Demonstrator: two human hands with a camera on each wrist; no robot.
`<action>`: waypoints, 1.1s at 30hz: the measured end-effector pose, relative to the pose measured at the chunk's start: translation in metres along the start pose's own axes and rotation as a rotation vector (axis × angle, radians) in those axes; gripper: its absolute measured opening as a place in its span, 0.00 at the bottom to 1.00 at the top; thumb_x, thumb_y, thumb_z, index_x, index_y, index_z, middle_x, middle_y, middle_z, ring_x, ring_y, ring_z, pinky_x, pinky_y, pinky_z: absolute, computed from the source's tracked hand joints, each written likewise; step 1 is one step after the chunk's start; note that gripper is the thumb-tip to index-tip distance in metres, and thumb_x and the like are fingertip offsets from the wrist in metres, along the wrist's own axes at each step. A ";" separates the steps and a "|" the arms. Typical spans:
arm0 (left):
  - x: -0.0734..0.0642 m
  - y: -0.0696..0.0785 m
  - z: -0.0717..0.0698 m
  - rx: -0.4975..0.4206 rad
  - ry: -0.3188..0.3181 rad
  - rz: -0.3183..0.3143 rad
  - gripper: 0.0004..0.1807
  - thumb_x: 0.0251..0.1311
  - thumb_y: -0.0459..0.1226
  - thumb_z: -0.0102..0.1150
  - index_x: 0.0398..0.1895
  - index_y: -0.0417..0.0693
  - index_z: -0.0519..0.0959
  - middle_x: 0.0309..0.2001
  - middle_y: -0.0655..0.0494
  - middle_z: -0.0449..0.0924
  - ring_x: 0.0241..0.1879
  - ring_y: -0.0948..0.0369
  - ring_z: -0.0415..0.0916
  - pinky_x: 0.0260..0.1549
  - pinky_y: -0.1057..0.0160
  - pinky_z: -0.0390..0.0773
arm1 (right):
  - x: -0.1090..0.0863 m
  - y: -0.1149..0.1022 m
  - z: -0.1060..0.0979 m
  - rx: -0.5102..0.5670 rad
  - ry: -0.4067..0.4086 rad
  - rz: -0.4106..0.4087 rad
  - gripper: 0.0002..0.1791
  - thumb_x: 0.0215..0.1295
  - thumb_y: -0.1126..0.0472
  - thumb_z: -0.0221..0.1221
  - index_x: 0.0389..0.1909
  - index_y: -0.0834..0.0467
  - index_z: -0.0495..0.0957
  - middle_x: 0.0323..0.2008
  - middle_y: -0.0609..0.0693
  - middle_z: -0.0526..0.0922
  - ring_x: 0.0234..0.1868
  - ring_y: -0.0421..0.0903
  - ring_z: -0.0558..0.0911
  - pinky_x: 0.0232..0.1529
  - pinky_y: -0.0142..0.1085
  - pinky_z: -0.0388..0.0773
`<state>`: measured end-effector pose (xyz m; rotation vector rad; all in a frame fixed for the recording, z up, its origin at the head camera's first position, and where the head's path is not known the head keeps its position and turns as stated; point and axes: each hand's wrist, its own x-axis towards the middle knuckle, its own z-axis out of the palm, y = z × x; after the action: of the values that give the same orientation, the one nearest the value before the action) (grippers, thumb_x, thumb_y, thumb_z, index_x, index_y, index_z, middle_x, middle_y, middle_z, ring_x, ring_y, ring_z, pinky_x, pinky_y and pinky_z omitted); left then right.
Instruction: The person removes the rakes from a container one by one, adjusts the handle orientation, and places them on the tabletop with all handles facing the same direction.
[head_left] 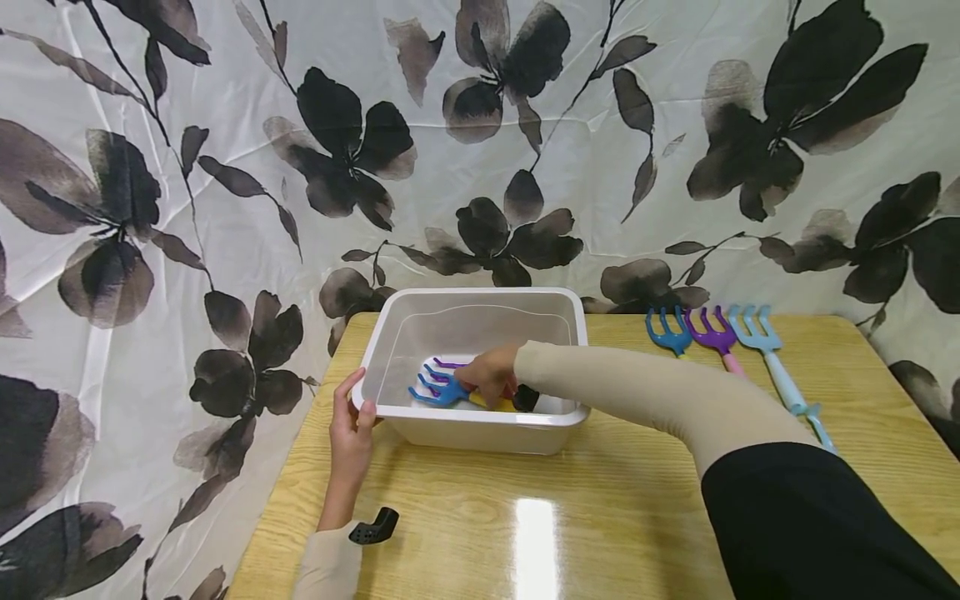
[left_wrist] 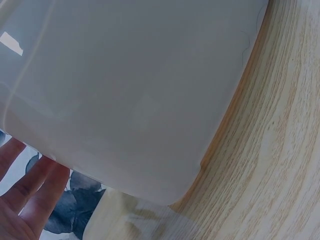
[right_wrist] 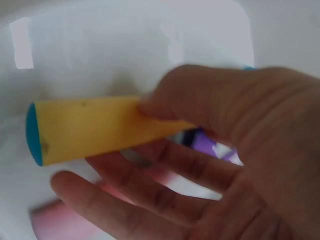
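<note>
A white plastic basin (head_left: 480, 432) stands on the wooden table, holding several small hand rakes. My left hand (head_left: 351, 433) grips its near left corner, thumb at the rim and fingers along the outer wall; in the left wrist view the fingers (left_wrist: 37, 192) show beside that wall. Inside the basin, my right hand (head_left: 491, 375) pinches the yellow handle (right_wrist: 95, 130) of a blue hand rake (head_left: 442, 390), thumb on top and fingers beneath. A pink handle (right_wrist: 70, 220) lies under that hand. Purple tines (head_left: 448, 363) show behind the blue ones, partly hidden.
Right of the basin lie a blue hand rake (head_left: 670, 333), a purple hand rake (head_left: 712, 333) with a pink handle, and a light blue hand rake (head_left: 780, 375). My right forearm passes in front of some handles. A floral cloth (head_left: 480, 167) hangs behind the table (head_left: 450, 517).
</note>
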<state>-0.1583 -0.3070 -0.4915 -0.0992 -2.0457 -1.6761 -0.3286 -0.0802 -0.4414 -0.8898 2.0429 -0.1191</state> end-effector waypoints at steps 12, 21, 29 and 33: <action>0.000 0.003 0.000 0.017 -0.004 -0.024 0.27 0.75 0.30 0.46 0.75 0.46 0.63 0.70 0.42 0.68 0.54 0.58 0.77 0.44 0.72 0.83 | -0.035 0.005 -0.031 0.005 0.080 -0.107 0.29 0.60 0.69 0.71 0.57 0.49 0.68 0.44 0.55 0.78 0.30 0.52 0.86 0.29 0.45 0.88; -0.001 0.005 -0.001 0.019 0.004 -0.031 0.27 0.74 0.29 0.46 0.75 0.44 0.63 0.68 0.38 0.71 0.52 0.56 0.78 0.43 0.71 0.84 | -0.075 0.006 -0.052 0.049 0.187 -0.192 0.27 0.64 0.68 0.67 0.58 0.46 0.68 0.45 0.56 0.78 0.36 0.51 0.86 0.30 0.46 0.88; -0.002 0.004 -0.009 0.026 -0.008 -0.020 0.27 0.74 0.31 0.48 0.75 0.47 0.64 0.67 0.37 0.72 0.51 0.60 0.79 0.42 0.69 0.85 | -0.116 0.005 -0.058 0.044 0.316 -0.211 0.28 0.66 0.66 0.66 0.64 0.50 0.69 0.45 0.55 0.79 0.35 0.50 0.85 0.28 0.41 0.87; -0.003 0.004 -0.013 0.014 -0.019 -0.015 0.27 0.74 0.30 0.48 0.75 0.46 0.64 0.66 0.36 0.72 0.50 0.65 0.79 0.42 0.68 0.85 | -0.132 0.008 -0.056 0.044 0.362 -0.209 0.28 0.65 0.64 0.67 0.64 0.49 0.70 0.45 0.54 0.79 0.36 0.50 0.84 0.28 0.41 0.87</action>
<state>-0.1499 -0.3173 -0.4872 -0.0952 -2.0771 -1.6753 -0.3281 -0.0042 -0.3191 -1.1160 2.2599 -0.4680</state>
